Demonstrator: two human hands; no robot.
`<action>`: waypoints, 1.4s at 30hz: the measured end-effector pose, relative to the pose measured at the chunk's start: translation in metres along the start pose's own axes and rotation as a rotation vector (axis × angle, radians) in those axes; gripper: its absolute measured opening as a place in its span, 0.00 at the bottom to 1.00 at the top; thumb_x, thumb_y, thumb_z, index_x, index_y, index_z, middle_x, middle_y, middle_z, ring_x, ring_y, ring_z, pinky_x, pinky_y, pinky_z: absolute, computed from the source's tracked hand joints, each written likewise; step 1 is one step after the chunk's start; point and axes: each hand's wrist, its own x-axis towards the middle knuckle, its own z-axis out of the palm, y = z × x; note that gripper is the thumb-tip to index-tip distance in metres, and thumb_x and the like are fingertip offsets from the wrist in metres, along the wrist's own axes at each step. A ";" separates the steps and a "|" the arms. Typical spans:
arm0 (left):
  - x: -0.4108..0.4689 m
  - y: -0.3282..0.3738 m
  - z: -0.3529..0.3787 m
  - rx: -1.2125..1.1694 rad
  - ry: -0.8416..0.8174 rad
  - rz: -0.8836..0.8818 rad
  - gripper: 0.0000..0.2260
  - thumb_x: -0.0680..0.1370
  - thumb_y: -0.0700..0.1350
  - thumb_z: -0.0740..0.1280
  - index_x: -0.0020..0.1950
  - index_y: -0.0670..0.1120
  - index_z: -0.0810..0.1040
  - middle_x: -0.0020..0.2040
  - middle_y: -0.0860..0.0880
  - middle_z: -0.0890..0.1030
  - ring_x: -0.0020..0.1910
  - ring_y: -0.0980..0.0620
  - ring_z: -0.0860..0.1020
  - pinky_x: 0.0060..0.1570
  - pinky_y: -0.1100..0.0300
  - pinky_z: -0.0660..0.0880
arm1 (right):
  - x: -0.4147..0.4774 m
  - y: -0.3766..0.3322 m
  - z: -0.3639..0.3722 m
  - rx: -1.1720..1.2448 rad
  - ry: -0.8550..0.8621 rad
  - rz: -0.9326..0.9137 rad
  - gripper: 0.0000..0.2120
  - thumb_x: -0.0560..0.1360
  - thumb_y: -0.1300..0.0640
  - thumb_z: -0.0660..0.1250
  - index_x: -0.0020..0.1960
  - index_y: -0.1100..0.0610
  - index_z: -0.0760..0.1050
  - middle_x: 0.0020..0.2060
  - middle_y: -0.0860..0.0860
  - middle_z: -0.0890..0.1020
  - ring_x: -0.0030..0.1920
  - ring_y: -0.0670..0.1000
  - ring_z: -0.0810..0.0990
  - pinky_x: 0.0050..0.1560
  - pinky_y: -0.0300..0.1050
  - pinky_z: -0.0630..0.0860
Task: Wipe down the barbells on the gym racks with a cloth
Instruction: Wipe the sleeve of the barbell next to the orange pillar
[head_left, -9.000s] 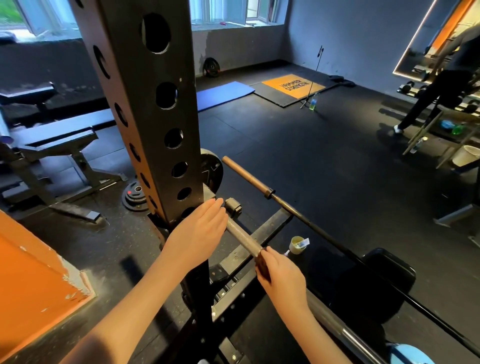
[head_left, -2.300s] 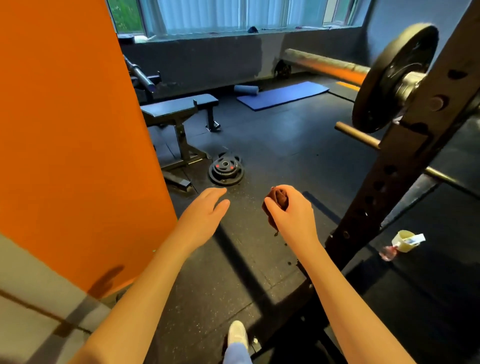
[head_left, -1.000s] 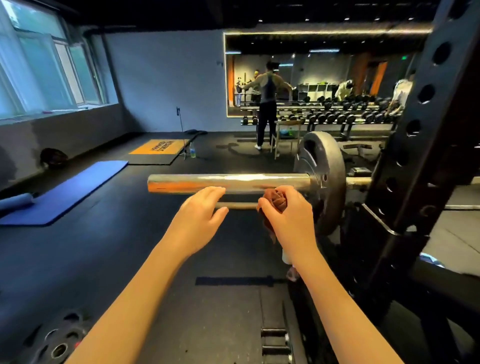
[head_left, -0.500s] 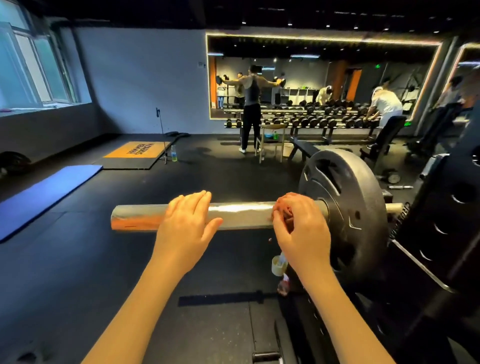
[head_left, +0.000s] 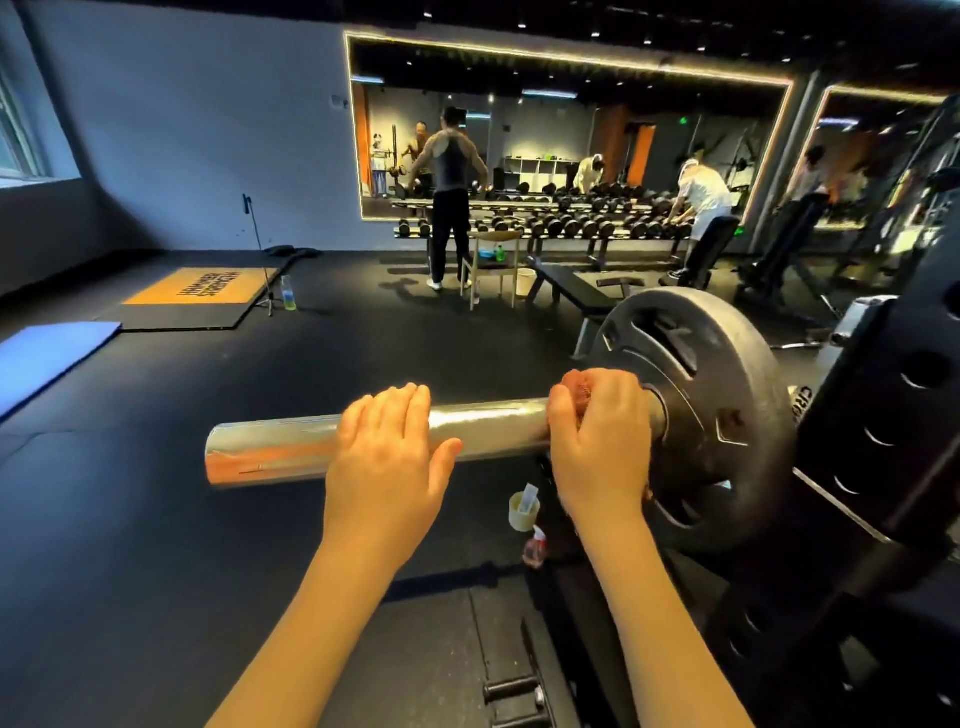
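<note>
Both forearms reach forward from the bottom edge of the view. The left hand (head_left: 387, 457) lies on the barbell sleeve (head_left: 270, 452) near its middle, fingers pressed together and laid flat over the top, thumb out against the near side. The right hand (head_left: 597, 441) is curled round a reddish-brown cloth (head_left: 576, 384), holding it bunched against the sleeve just beside the black weight plate (head_left: 727, 415). The sleeve runs level, its free end pointing left; its inner end passes through the plate towards the rack upright (head_left: 893, 415) at the right.

On the floor below the right wrist stands a pale cup (head_left: 523, 512) with a white slip sticking out of it, and a small bottle (head_left: 535, 551) just beside it. Farther off, a bottle of greenish liquid (head_left: 289, 296) stands at the corner of the orange mat (head_left: 202, 286). A wooden chair (head_left: 493, 260) carries a blue item and a green bottle, with a white bucket (head_left: 525, 283) beside it.
</note>
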 end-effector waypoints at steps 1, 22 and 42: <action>0.000 0.001 0.000 0.003 -0.005 -0.004 0.26 0.80 0.57 0.54 0.66 0.38 0.75 0.60 0.41 0.79 0.60 0.41 0.77 0.64 0.45 0.70 | -0.004 -0.005 0.001 0.029 -0.062 -0.054 0.14 0.78 0.46 0.55 0.48 0.55 0.72 0.44 0.46 0.72 0.45 0.47 0.70 0.43 0.37 0.68; 0.018 -0.013 -0.024 0.016 -0.121 0.154 0.32 0.77 0.58 0.60 0.74 0.40 0.65 0.72 0.42 0.70 0.72 0.43 0.67 0.72 0.46 0.60 | 0.003 0.000 -0.001 -0.131 -0.054 -0.083 0.11 0.80 0.53 0.61 0.58 0.57 0.76 0.51 0.52 0.76 0.51 0.45 0.67 0.46 0.31 0.60; 0.025 -0.027 -0.021 0.013 -0.167 0.140 0.29 0.72 0.72 0.56 0.63 0.53 0.72 0.55 0.57 0.78 0.52 0.55 0.76 0.53 0.60 0.71 | 0.006 -0.004 0.005 -0.032 -0.088 -0.128 0.09 0.79 0.54 0.60 0.52 0.54 0.78 0.48 0.46 0.78 0.52 0.46 0.74 0.50 0.33 0.64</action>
